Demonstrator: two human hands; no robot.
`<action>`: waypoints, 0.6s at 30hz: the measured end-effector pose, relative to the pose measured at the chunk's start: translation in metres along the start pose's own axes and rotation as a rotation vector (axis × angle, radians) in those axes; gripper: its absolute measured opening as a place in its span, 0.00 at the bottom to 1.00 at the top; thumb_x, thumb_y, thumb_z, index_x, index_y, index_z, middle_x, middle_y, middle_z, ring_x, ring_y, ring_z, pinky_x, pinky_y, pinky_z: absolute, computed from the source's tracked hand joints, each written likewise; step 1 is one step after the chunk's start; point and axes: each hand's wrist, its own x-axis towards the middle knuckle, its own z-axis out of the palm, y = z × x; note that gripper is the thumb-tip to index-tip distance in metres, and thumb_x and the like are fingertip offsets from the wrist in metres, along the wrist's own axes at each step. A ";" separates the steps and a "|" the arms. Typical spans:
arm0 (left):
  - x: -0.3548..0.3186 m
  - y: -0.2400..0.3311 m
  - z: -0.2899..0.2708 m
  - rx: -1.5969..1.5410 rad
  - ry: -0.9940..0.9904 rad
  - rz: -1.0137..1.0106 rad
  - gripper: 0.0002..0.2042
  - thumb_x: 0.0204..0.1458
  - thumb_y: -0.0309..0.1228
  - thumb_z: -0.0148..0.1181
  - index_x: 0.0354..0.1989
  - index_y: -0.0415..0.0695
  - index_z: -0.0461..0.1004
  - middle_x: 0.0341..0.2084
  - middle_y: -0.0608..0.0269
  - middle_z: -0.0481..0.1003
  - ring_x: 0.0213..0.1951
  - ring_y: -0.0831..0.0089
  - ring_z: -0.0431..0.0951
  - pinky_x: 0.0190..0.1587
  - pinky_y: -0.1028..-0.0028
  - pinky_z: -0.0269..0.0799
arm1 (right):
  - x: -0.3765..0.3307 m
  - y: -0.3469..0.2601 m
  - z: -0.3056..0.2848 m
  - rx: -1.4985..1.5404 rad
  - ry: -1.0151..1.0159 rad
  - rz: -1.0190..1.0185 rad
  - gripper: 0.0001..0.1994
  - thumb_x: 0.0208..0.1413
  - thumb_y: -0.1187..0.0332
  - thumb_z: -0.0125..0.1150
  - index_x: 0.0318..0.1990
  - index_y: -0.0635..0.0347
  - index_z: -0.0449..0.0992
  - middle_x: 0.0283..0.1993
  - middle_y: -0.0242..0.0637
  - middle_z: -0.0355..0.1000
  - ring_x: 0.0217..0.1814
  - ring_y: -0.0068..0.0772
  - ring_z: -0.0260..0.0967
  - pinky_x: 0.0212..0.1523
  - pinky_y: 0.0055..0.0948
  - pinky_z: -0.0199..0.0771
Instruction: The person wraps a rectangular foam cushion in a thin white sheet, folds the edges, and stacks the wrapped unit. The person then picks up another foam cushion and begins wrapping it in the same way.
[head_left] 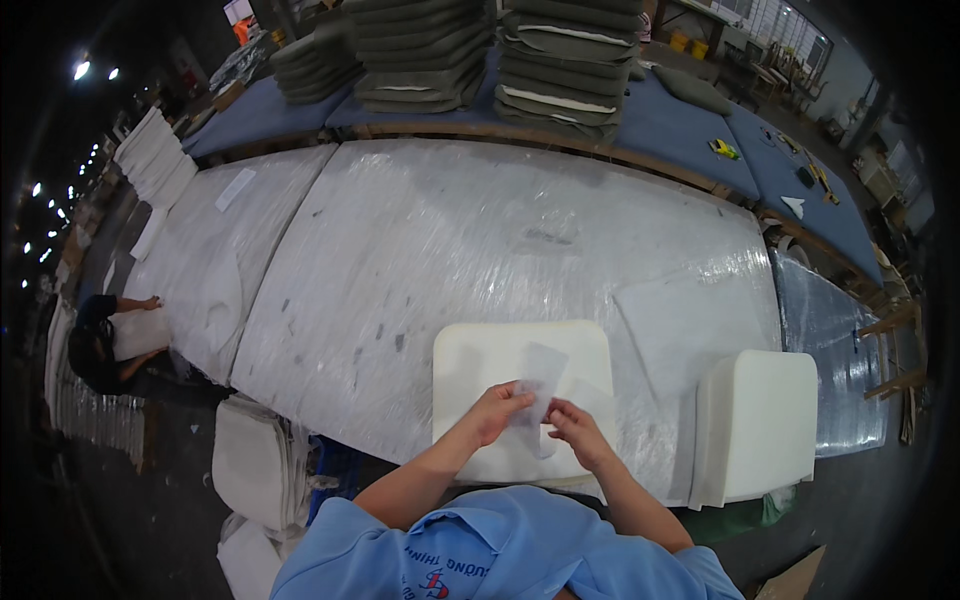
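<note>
A thin, see-through strip of film point(538, 385) is held up between two bare hands, just above a cream foam cushion point(480, 360) that lies flat at the near edge of the worktop. The strip is pale and slightly crumpled; its upper end rises over the middle of the cushion.

The left hand point(497, 412) pinches the strip's left side, fingers curled closed around it with the thumb on top. The right hand point(578, 430) grips the strip's lower right part, fingertips drawn together on it. The two hands sit close together, nearly touching. Both forearms are bare and come out of light blue sleeves point(500, 555) at the bottom.

The worktop point(450, 240) is long and wrapped in shiny, wrinkled clear plastic. Just to the right of the cushion, at the near right corner, stands a stack of white foam pads point(760, 420), near the cushion but not touching it. More white foam pieces point(255, 465) are piled on the floor below the near edge to the left.

Beyond the far edge, a blue-covered table carries tall stacks of grey-green cushions point(565, 60). At the far left end, another person point(95, 340) in dark clothes bends over a white piece.
</note>
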 end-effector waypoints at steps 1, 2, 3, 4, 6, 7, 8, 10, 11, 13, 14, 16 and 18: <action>0.000 -0.002 0.002 0.060 -0.004 0.006 0.15 0.65 0.30 0.60 0.57 0.39 0.76 0.48 0.56 0.81 0.48 0.66 0.83 0.55 0.63 0.79 | 0.005 -0.009 -0.003 0.038 -0.004 0.003 0.24 0.66 0.61 0.64 0.64 0.64 0.72 0.57 0.37 0.75 0.58 0.25 0.70 0.58 0.32 0.72; -0.001 -0.003 0.005 0.119 -0.005 0.009 0.15 0.65 0.30 0.60 0.57 0.39 0.76 0.47 0.57 0.82 0.48 0.67 0.83 0.54 0.64 0.80 | 0.010 -0.015 -0.004 0.079 -0.009 0.008 0.23 0.67 0.60 0.63 0.64 0.64 0.72 0.57 0.37 0.75 0.58 0.25 0.70 0.57 0.32 0.73; -0.001 -0.003 0.007 0.137 -0.018 0.003 0.15 0.65 0.31 0.60 0.57 0.39 0.76 0.47 0.58 0.82 0.48 0.67 0.83 0.53 0.65 0.80 | 0.013 -0.020 -0.001 0.028 -0.025 -0.019 0.20 0.67 0.59 0.63 0.57 0.65 0.77 0.52 0.37 0.78 0.51 0.25 0.74 0.50 0.30 0.76; -0.002 -0.004 0.010 0.154 -0.029 -0.003 0.15 0.65 0.32 0.61 0.57 0.39 0.76 0.47 0.58 0.81 0.48 0.68 0.83 0.53 0.66 0.80 | 0.018 -0.021 0.004 -0.018 -0.008 -0.033 0.19 0.67 0.58 0.64 0.55 0.65 0.78 0.49 0.36 0.78 0.48 0.25 0.74 0.47 0.29 0.76; -0.004 -0.007 0.014 0.154 -0.026 -0.039 0.16 0.65 0.34 0.61 0.56 0.39 0.77 0.47 0.59 0.82 0.48 0.68 0.83 0.52 0.67 0.79 | 0.029 -0.014 0.007 -0.112 0.035 -0.057 0.17 0.66 0.58 0.64 0.50 0.65 0.81 0.43 0.35 0.80 0.42 0.26 0.76 0.41 0.27 0.76; -0.006 -0.009 0.016 0.139 -0.007 -0.066 0.16 0.65 0.35 0.61 0.56 0.39 0.77 0.47 0.59 0.82 0.48 0.69 0.83 0.52 0.67 0.79 | 0.030 -0.010 0.005 -0.062 0.096 -0.054 0.16 0.66 0.58 0.65 0.48 0.64 0.81 0.41 0.35 0.80 0.40 0.25 0.76 0.39 0.27 0.76; -0.009 -0.011 0.016 0.119 0.024 -0.091 0.16 0.65 0.35 0.61 0.56 0.39 0.77 0.47 0.59 0.82 0.48 0.69 0.83 0.51 0.67 0.79 | 0.031 -0.010 0.007 -0.014 0.146 -0.045 0.15 0.66 0.59 0.65 0.47 0.64 0.82 0.39 0.35 0.80 0.38 0.25 0.76 0.38 0.27 0.75; -0.014 -0.013 0.015 0.100 -0.055 -0.145 0.16 0.65 0.36 0.61 0.56 0.40 0.77 0.46 0.59 0.82 0.48 0.69 0.82 0.52 0.68 0.78 | 0.035 -0.010 0.009 0.062 0.167 -0.059 0.14 0.65 0.60 0.66 0.46 0.64 0.82 0.37 0.34 0.80 0.36 0.25 0.75 0.35 0.27 0.74; -0.017 -0.015 0.013 0.092 -0.097 -0.175 0.16 0.65 0.36 0.61 0.56 0.40 0.77 0.46 0.59 0.82 0.48 0.70 0.82 0.53 0.68 0.78 | 0.037 -0.009 0.008 0.092 0.141 -0.083 0.14 0.65 0.61 0.66 0.46 0.64 0.82 0.38 0.35 0.80 0.36 0.25 0.75 0.35 0.27 0.74; -0.018 -0.021 0.013 0.097 -0.059 -0.126 0.16 0.65 0.36 0.60 0.55 0.40 0.77 0.46 0.60 0.82 0.47 0.71 0.82 0.53 0.68 0.77 | 0.037 -0.004 0.007 0.099 0.074 -0.060 0.13 0.65 0.62 0.66 0.47 0.65 0.82 0.39 0.35 0.80 0.36 0.26 0.75 0.34 0.28 0.74; -0.017 -0.024 0.011 0.099 -0.039 -0.096 0.15 0.65 0.36 0.60 0.55 0.40 0.78 0.45 0.60 0.82 0.47 0.71 0.82 0.52 0.69 0.76 | 0.036 -0.004 0.007 0.071 0.029 -0.014 0.13 0.65 0.62 0.66 0.47 0.65 0.82 0.39 0.36 0.80 0.36 0.26 0.76 0.34 0.28 0.74; -0.016 -0.028 0.002 0.178 0.015 -0.081 0.15 0.65 0.35 0.60 0.55 0.40 0.78 0.45 0.61 0.82 0.46 0.72 0.81 0.51 0.70 0.76 | 0.037 -0.001 0.013 0.061 -0.009 0.039 0.14 0.65 0.63 0.66 0.46 0.66 0.81 0.40 0.36 0.80 0.36 0.28 0.76 0.34 0.30 0.76; -0.015 -0.029 0.002 0.237 0.056 -0.075 0.15 0.65 0.35 0.60 0.54 0.39 0.79 0.44 0.63 0.81 0.44 0.74 0.80 0.49 0.71 0.75 | 0.039 0.008 0.018 0.094 0.023 0.052 0.14 0.65 0.62 0.66 0.46 0.67 0.81 0.41 0.37 0.81 0.37 0.29 0.77 0.35 0.31 0.77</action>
